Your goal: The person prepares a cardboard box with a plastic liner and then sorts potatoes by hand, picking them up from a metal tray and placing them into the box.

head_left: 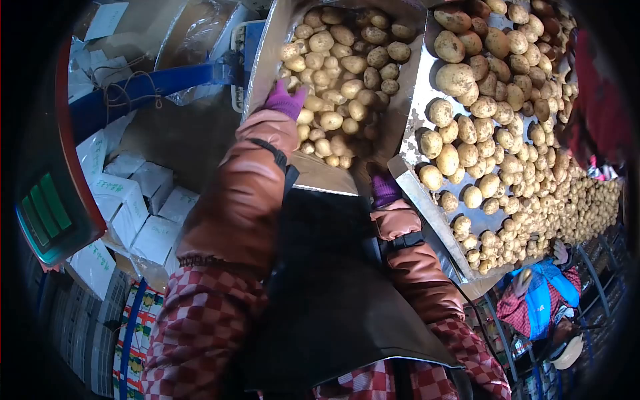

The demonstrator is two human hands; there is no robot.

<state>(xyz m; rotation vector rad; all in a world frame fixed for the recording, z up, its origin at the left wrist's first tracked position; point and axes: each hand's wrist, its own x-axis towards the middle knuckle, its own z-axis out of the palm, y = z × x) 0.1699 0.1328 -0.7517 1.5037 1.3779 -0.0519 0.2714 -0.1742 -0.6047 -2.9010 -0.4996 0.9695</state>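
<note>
A cardboard box (327,180) full of potatoes (331,121) stands in front of me. My left hand (285,101), in a purple glove, is at the inner left side of the box, right at the potatoes, with its fingers apart and nothing in them. My right hand (385,190), also gloved in purple, is at the near right corner of the box, beside the metal edge of the sorting table (427,203). Shadow and the corner hide its fingers.
Many loose potatoes (455,79) lie across the table on the right. A person in a blue vest (543,297) works at its far side; another person's red sleeve (597,107) shows at upper right. At left are a digital scale display (47,210), a blue bar (153,87) and white cartons (123,193).
</note>
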